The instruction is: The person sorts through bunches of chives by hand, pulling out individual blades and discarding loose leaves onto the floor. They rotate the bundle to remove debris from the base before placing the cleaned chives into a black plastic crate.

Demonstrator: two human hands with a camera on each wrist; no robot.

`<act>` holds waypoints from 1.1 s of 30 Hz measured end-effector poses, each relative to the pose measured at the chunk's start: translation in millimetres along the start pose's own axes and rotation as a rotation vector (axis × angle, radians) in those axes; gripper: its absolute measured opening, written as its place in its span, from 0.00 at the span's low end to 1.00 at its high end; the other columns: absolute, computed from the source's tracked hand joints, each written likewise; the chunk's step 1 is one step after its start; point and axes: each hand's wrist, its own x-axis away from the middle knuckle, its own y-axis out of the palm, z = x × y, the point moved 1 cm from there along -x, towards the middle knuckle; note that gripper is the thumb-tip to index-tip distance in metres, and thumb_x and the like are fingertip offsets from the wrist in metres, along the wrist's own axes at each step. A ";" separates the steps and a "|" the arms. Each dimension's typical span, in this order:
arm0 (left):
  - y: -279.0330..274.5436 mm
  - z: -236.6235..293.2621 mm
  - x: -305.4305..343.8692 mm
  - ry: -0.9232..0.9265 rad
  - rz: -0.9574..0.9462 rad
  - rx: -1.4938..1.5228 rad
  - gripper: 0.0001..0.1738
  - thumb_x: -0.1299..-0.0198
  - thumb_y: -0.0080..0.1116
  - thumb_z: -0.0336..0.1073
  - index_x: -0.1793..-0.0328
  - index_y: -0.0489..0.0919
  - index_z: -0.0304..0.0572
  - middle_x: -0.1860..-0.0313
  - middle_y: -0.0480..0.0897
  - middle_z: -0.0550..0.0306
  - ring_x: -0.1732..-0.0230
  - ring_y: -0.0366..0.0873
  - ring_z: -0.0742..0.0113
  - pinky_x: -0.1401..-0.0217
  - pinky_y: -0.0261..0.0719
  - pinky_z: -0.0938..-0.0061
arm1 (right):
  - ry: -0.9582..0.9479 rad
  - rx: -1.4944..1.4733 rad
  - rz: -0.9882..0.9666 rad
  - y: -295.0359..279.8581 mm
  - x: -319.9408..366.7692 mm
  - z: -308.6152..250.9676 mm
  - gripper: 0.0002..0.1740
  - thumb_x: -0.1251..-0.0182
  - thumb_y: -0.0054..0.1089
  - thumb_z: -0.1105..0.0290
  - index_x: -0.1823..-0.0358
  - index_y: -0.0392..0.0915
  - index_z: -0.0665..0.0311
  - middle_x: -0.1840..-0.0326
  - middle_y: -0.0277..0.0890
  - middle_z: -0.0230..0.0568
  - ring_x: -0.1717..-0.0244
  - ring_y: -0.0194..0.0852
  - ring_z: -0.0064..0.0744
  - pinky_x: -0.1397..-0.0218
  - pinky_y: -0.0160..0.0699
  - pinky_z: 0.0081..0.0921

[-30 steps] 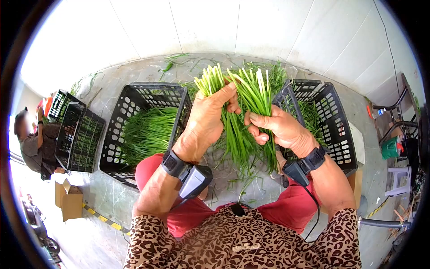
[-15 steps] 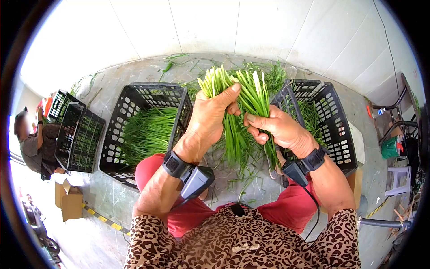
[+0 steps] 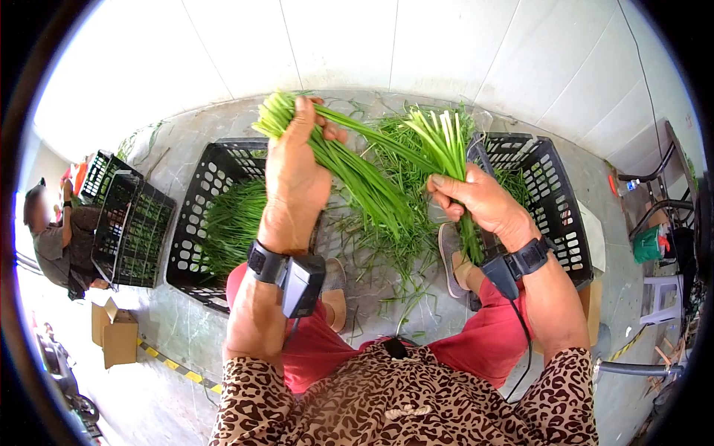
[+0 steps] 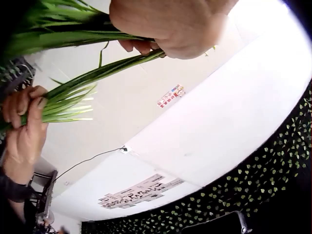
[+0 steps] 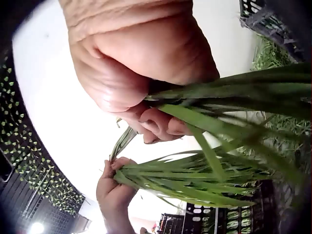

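Observation:
In the head view my left hand point(image 3: 296, 167) grips a thick bunch of chives point(image 3: 364, 189), pale cut ends up at the left and green leaves trailing down to the right. My right hand point(image 3: 487, 202) holds a smaller bunch of chives point(image 3: 442, 145) with its white ends upward. A few strands point(image 3: 372, 134) stretch between the two hands, as the left wrist view also shows. The right wrist view has the leaves point(image 5: 234, 95) of the right bunch passing out of the curled fingers point(image 5: 156, 124), with the left bunch point(image 5: 190, 178) beyond.
A black crate point(image 3: 186, 215) with chives in it stands at the left, another crate point(image 3: 554, 193) at the right. Loose greens point(image 3: 401, 260) litter the floor between the feet. Farther left, a person point(image 3: 56, 238) sits by more crates point(image 3: 130, 230). A white wall point(image 3: 446, 44) rises ahead.
My left hand has swung up and left with its bunch, away from the right hand, drawing strands out between them. The right hand has shifted slightly right, still holding its bunch.

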 end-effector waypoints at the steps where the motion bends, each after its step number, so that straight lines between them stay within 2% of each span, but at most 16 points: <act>1: -2.7 4.6 -3.0 0.034 0.009 0.018 0.12 0.35 0.53 0.41 0.58 0.72 0.39 0.72 0.66 0.63 0.71 0.65 0.70 0.63 0.72 0.70 | 0.002 -0.005 0.017 -7.5 -0.1 3.6 0.13 0.31 0.53 0.63 0.65 0.73 0.67 0.82 0.64 0.27 0.84 0.58 0.16 0.82 0.57 0.17; 4: -10.5 17.2 -8.1 0.096 0.051 0.057 0.11 0.35 0.53 0.40 0.58 0.72 0.39 0.72 0.66 0.62 0.71 0.64 0.69 0.63 0.72 0.69 | 0.057 0.162 0.172 -36.8 1.3 14.8 0.12 0.32 0.53 0.64 0.65 0.73 0.67 0.82 0.65 0.28 0.84 0.58 0.16 0.83 0.56 0.17; 6: -16.6 24.2 -12.5 0.136 0.075 0.067 0.11 0.35 0.54 0.40 0.58 0.72 0.38 0.72 0.66 0.62 0.71 0.64 0.69 0.63 0.71 0.69 | 0.178 0.318 0.344 -54.2 7.9 16.2 0.11 0.33 0.54 0.65 0.65 0.72 0.67 0.80 0.66 0.30 0.85 0.59 0.17 0.84 0.57 0.17; 10: -24.1 28.2 -14.0 0.115 0.025 0.094 0.11 0.35 0.54 0.39 0.59 0.73 0.39 0.73 0.66 0.63 0.71 0.64 0.70 0.64 0.71 0.69 | 0.138 0.150 0.645 -99.0 17.5 33.9 0.09 0.34 0.55 0.65 0.68 0.71 0.63 0.81 0.63 0.27 0.86 0.56 0.15 0.84 0.54 0.20; 14: -10.7 12.7 -4.0 0.036 0.013 0.001 0.10 0.36 0.56 0.38 0.60 0.73 0.39 0.74 0.67 0.63 0.73 0.65 0.71 0.67 0.71 0.71 | 0.000 -0.162 0.493 -90.2 14.4 24.9 0.10 0.34 0.56 0.63 0.66 0.72 0.62 0.78 0.66 0.26 0.85 0.56 0.15 0.82 0.58 0.19; 17: -1.2 -0.4 -0.4 -0.033 -0.035 -0.097 0.08 0.37 0.56 0.37 0.61 0.74 0.40 0.73 0.69 0.62 0.74 0.67 0.71 0.70 0.72 0.72 | -0.061 -0.137 0.306 -54.0 8.6 7.9 0.10 0.35 0.58 0.63 0.64 0.73 0.62 0.76 0.68 0.28 0.84 0.55 0.14 0.79 0.58 0.17; 18: -0.8 -5.5 1.4 -0.077 -0.064 -0.153 0.09 0.36 0.56 0.40 0.60 0.75 0.44 0.72 0.69 0.65 0.73 0.66 0.73 0.66 0.71 0.75 | -0.072 -0.145 0.254 -42.4 7.1 3.0 0.10 0.35 0.58 0.63 0.64 0.73 0.62 0.75 0.68 0.29 0.84 0.55 0.14 0.79 0.59 0.17; 21: 4.2 -19.1 9.3 -0.114 -0.139 -0.249 0.08 0.36 0.56 0.39 0.59 0.75 0.44 0.70 0.73 0.64 0.73 0.68 0.73 0.66 0.72 0.76 | -0.098 -0.158 0.150 -10.2 5.8 -7.9 0.10 0.36 0.59 0.65 0.62 0.72 0.62 0.71 0.70 0.32 0.83 0.56 0.13 0.79 0.60 0.16; 26: 8.2 -34.4 17.9 -0.162 -0.204 -0.347 0.08 0.36 0.55 0.39 0.59 0.76 0.44 0.63 0.79 0.61 0.72 0.71 0.73 0.67 0.73 0.76 | -0.108 -0.116 0.061 14.2 0.0 -9.1 0.11 0.39 0.62 0.64 0.62 0.73 0.62 0.76 0.67 0.26 0.83 0.56 0.13 0.81 0.57 0.15; 30: 9.1 -40.3 22.9 -0.221 -0.154 -0.294 0.08 0.35 0.54 0.39 0.59 0.76 0.43 0.65 0.81 0.60 0.73 0.72 0.73 0.69 0.74 0.77 | -0.083 -0.038 0.068 25.2 -3.3 -7.0 0.12 0.40 0.65 0.64 0.62 0.74 0.63 0.79 0.64 0.22 0.83 0.55 0.12 0.82 0.54 0.14; 31: 10.1 -41.9 24.5 -0.227 -0.148 -0.272 0.08 0.35 0.54 0.38 0.60 0.77 0.43 0.66 0.81 0.60 0.73 0.71 0.74 0.69 0.73 0.77 | -0.093 -0.017 0.080 29.0 -2.2 -7.1 0.13 0.42 0.65 0.67 0.59 0.75 0.64 0.77 0.66 0.22 0.83 0.54 0.10 0.81 0.52 0.12; 33: 12.4 -44.4 27.1 -0.240 -0.137 -0.229 0.07 0.36 0.53 0.36 0.63 0.78 0.43 0.68 0.81 0.61 0.74 0.70 0.75 0.70 0.72 0.78 | -0.098 0.063 0.078 33.7 -3.0 -9.2 0.15 0.43 0.64 0.69 0.55 0.75 0.65 0.75 0.69 0.23 0.81 0.58 0.12 0.79 0.57 0.15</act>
